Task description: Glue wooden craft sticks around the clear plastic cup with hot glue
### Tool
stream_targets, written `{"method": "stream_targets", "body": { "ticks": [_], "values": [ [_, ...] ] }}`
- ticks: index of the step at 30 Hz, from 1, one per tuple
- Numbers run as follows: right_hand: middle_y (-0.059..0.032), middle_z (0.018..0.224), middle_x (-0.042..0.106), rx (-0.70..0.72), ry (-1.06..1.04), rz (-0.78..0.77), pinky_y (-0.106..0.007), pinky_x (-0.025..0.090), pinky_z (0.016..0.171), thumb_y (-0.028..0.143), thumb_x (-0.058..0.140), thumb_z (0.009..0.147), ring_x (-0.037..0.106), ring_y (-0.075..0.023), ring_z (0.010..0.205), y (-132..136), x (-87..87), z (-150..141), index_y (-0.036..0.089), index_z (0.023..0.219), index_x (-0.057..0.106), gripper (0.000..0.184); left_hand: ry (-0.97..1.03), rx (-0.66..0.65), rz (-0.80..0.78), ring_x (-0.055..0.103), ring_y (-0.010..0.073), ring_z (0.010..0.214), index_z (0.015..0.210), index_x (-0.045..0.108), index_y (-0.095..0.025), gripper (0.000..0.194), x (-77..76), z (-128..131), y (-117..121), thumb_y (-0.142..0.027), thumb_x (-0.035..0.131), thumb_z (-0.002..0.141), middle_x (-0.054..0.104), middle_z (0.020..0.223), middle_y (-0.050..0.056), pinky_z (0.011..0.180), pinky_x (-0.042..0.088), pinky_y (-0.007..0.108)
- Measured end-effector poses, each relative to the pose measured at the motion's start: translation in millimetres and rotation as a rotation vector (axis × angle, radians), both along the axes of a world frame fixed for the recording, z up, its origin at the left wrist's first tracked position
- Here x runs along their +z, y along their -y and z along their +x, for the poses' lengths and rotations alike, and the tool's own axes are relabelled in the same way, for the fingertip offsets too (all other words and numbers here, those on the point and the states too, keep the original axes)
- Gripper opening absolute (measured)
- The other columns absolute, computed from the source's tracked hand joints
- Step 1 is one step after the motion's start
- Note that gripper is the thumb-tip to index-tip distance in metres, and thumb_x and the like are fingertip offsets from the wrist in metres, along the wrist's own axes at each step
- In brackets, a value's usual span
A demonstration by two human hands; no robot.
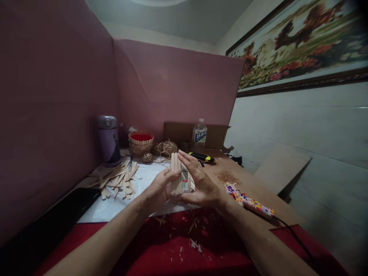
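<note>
Between my two hands, a clear plastic container (185, 181) with a printed label is held upright over the near edge of the white sheet. Pale craft sticks (176, 180) stand side by side against its face. My left hand (161, 184) grips the left side, its thumb pressed across the sticks. On the other side my right hand (202, 184) clasps the container, with fingers along the top and the thumb below. The far side of the container is hidden.
Loose craft sticks (122, 178) lie left, near a purple flask (108, 140). Behind are a stick-covered bowl (141, 145), twine (166, 147), a plastic bottle (199, 135) and a utility knife (202, 157). A corded floral-patterned glue gun (250, 203) lies right. Scraps litter the red cloth (184, 234).
</note>
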State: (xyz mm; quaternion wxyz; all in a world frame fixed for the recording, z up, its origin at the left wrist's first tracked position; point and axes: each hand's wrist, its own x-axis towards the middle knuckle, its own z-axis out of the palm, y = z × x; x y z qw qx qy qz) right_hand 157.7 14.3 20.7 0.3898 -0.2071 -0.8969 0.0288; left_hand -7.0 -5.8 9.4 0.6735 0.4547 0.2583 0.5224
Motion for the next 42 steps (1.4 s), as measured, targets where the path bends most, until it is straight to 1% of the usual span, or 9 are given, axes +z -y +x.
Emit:
{"method": "stream_targets", "body": {
  "ticks": [5,8,12,19,24,29,32,36,42],
  "values": [
    [-0.0120,0.157,0.022,-0.007,0.006,0.016,-0.051,0.023,0.116,0.040,0.078,0.069,0.022,-0.0293,0.144,0,-0.4,0,0.027,0.152,0.015,0.106,0.032,-0.011,0.039,0.066,0.0213,0.082,0.110,0.064,-0.015,0.036,-2.1,2,-3,-0.029,0.069,0.078,0.070,0.102,0.011,0.071,0.052,0.031],
    [-0.0129,0.157,0.022,-0.009,0.001,0.016,-0.052,0.024,0.116,0.040,0.077,0.070,0.022,-0.0293,0.144,1,0.2,-1,0.027,0.152,0.016,0.104,0.016,-0.007,0.041,0.066,0.0224,0.084,0.110,0.064,-0.014,0.036,-4.3,2,-5,-0.031,0.069,0.078,0.070,0.104,0.011,0.070,0.052,0.032],
    [-0.0136,0.156,0.024,-0.016,-0.015,0.016,-0.051,0.024,0.116,0.039,0.078,0.069,0.023,-0.0293,0.144,1,-0.6,-2,0.025,0.151,0.017,0.103,0.005,0.004,0.044,0.066,0.0211,0.082,0.110,0.064,-0.015,0.035,-5.9,2,-7,-0.032,0.068,0.079,0.070,0.104,0.011,0.068,0.052,0.030],
    [-0.0124,0.156,0.026,-0.013,-0.033,0.022,-0.051,0.022,0.117,0.041,0.075,0.071,0.023,-0.0294,0.143,2,-1.6,-2,0.025,0.152,0.016,0.102,0.013,0.007,0.068,0.067,0.0218,0.085,0.114,0.062,-0.014,0.037,-2.3,2,-2,-0.030,0.066,0.081,0.069,0.108,0.012,0.070,0.054,0.031],
    [-0.0114,0.156,0.026,-0.014,-0.040,0.009,-0.051,0.023,0.117,0.040,0.076,0.070,0.023,-0.0295,0.143,2,-1.5,-2,0.026,0.152,0.015,0.103,0.025,0.017,0.062,0.067,0.0220,0.083,0.120,0.059,-0.015,0.043,-3.4,3,-2,-0.029,0.066,0.081,0.070,0.106,0.012,0.066,0.054,0.030],
    [-0.0120,0.155,0.027,-0.013,-0.051,0.020,-0.050,0.024,0.116,0.040,0.078,0.069,0.025,-0.0289,0.143,0,-3.2,-2,0.026,0.152,0.015,0.105,0.019,0.009,0.048,0.067,0.0227,0.084,0.127,0.055,-0.018,0.049,0.9,4,3,-0.029,0.066,0.081,0.070,0.105,0.010,0.067,0.055,0.031],
    [-0.0119,0.155,0.028,-0.018,-0.046,0.024,-0.051,0.024,0.117,0.040,0.079,0.069,0.025,-0.0289,0.143,-1,-4.0,-2,0.027,0.152,0.013,0.106,0.017,0.009,0.042,0.067,0.0228,0.086,0.125,0.055,-0.019,0.046,2.6,4,4,-0.029,0.066,0.081,0.070,0.106,0.010,0.067,0.055,0.031],
    [-0.0115,0.155,0.027,-0.015,-0.048,0.029,-0.050,0.022,0.117,0.038,0.079,0.068,0.024,-0.0286,0.143,-1,-4.9,-1,0.027,0.152,0.013,0.108,0.008,0.017,0.036,0.067,0.0217,0.083,0.118,0.059,-0.016,0.040,1.4,3,3,-0.029,0.066,0.081,0.070,0.104,0.010,0.066,0.055,0.030],
    [-0.0123,0.155,0.028,-0.016,-0.048,0.017,-0.051,0.023,0.117,0.040,0.077,0.069,0.025,-0.0294,0.143,-2,-4.6,-1,0.026,0.152,0.013,0.106,0.001,0.015,0.024,0.067,0.0219,0.080,0.118,0.058,-0.016,0.043,2.9,4,5,-0.031,0.068,0.079,0.070,0.103,0.011,0.063,0.055,0.031]
  ]
}}
